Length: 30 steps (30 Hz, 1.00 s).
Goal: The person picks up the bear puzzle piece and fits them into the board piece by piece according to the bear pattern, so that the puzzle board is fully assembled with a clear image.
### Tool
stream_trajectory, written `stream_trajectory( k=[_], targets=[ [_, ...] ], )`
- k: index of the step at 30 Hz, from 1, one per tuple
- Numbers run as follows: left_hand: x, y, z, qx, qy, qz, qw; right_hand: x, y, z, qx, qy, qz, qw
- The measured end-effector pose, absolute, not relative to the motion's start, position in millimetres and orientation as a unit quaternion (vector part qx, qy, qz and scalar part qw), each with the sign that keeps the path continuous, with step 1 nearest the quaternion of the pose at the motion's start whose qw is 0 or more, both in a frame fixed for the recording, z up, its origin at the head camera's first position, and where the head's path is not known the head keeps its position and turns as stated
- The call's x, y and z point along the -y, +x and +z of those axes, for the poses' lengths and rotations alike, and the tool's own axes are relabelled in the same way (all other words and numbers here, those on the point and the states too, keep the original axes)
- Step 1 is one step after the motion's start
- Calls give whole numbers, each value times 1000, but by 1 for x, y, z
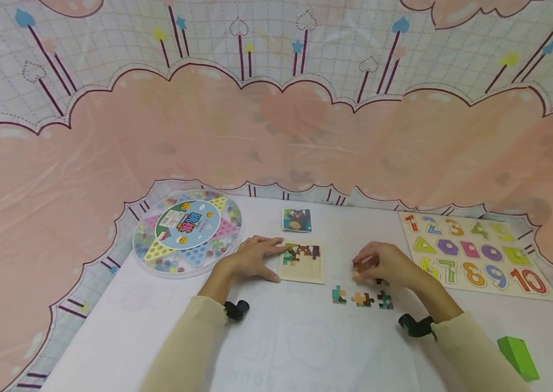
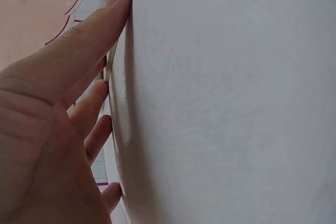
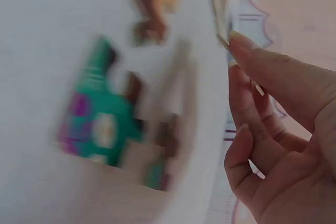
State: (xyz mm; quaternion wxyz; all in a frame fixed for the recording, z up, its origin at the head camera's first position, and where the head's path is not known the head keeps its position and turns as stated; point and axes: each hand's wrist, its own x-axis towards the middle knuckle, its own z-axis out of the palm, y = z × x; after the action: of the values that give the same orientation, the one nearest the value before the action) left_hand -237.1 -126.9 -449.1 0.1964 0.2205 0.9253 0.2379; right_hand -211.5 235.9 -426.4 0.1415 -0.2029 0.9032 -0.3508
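Note:
My left hand (image 1: pixel 256 258) lies at the left side of a small wooden puzzle tray (image 1: pixel 312 271), its fingers mostly straight. The thumb touches the tray's edge near the lower left corner, and a fingertip rests by the upper left. Partly joined puzzle pieces (image 1: pixel 301 252) show a brown bear in the tray's upper part. To the right, my right hand (image 1: pixel 388 262) pinches a jigsaw piece (image 1: pixel 356 274) between thumb and fingertips, above the table. Below it lie loose pieces, among them a green one (image 1: pixel 339 294), an orange-brown one (image 1: pixel 362 299) and a dark green one (image 1: pixel 385 300).
Behind the tray lies a bear picture card (image 1: pixel 297 220). A round Chinese checkers box (image 1: pixel 188 231) sits at the left. On the right are a wooden number board (image 1: pixel 479 256) and a green block (image 1: pixel 518 357). A patterned curtain (image 1: pixel 257 141) hangs behind the white table (image 1: pixel 276 348).

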Motion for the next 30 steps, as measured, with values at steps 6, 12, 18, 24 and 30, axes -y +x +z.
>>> stream_trajectory(
  k=[6,12,18,24,30],
  targets=[
    [127,-236,-449,-926,219,240,193,-234,-218,-417,-895,-215,-368,135],
    [127,-236,-448,-927,220,239,188,-223,-219,-420,-883,-211,-396,140],
    [127,-236,-449,-927,224,236,188,-207,-222,-429,-875,-225,-405,142],
    [127,-236,-448,-927,219,239,188,-186,-224,-441,-879,-227,-395,138],
    [125,-236,-447,-927,218,237,194,-160,-227,-448,-883,-203,-397,144]
  ],
)
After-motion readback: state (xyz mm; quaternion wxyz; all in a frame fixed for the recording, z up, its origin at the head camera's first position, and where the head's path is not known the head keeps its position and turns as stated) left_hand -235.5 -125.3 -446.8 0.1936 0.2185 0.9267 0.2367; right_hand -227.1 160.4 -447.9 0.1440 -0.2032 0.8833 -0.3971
